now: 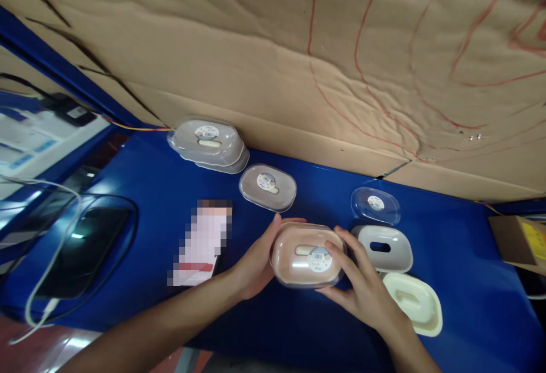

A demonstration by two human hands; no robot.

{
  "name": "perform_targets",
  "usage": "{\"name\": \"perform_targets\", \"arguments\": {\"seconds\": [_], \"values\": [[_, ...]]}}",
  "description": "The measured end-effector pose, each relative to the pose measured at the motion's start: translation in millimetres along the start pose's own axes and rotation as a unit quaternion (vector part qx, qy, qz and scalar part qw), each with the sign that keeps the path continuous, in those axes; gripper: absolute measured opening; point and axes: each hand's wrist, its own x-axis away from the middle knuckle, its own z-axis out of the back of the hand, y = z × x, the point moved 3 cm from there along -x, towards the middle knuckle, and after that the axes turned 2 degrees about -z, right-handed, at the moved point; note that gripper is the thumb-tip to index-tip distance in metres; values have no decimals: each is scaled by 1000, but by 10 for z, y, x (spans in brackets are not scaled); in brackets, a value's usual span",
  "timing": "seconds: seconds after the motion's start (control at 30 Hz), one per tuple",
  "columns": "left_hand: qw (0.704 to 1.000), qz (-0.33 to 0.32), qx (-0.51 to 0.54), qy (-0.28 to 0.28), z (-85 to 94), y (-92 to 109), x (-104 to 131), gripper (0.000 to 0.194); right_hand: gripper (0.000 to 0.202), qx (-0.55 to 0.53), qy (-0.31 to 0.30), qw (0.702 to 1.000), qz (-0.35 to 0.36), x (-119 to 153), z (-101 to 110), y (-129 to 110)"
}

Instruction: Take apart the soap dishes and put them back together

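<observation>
Two hands, left hand [259, 268] and right hand [362, 287], share a grip around a peach lidded box [303, 256] at lower centre. Beneath spreads the glossy blue bench [478, 287]; reddish floor [23, 333] shows lower left. Behind, creased, red-marked brown cardboard [256, 32] fills the upper frame.

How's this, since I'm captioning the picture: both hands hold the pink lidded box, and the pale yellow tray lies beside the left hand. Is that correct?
Not quite: the head view shows the pale yellow tray beside the right hand, not the left hand. Both hold the pink lidded box.
</observation>
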Motion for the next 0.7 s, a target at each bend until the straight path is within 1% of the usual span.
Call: {"name": "perform_targets", "arguments": {"seconds": [0.1, 0.17, 0.27, 0.37, 0.47, 0.6, 0.7], "values": [[999, -33, -27, -30, -25, 53, 47, 78, 77, 8, 12, 1000, -8, 2, 24, 23], [998, -35, -40, -24, -25, 70, 67, 82, 79, 16, 16, 1000, -8, 2, 36, 30], [999, -23, -36, -9, -7, 61, 55, 72, 81, 23, 23, 999, 9, -4, 48, 12], [1000, -4, -1, -14, 12, 18, 6, 59, 80, 36, 31, 999, 21, -21, 48, -21], [999, 26, 27, -12, 27, -30, -39, 49, 79, 55, 23, 998, 27, -53, 29, -49], [998, 63, 25, 10, 33, -57, -41, 47, 77, 41, 6, 996, 75, -77, 3, -85], [995, 96, 17, -3, -6, -59, 7, 53, 76, 11, 38, 995, 87, -45, 30, -69]]}}
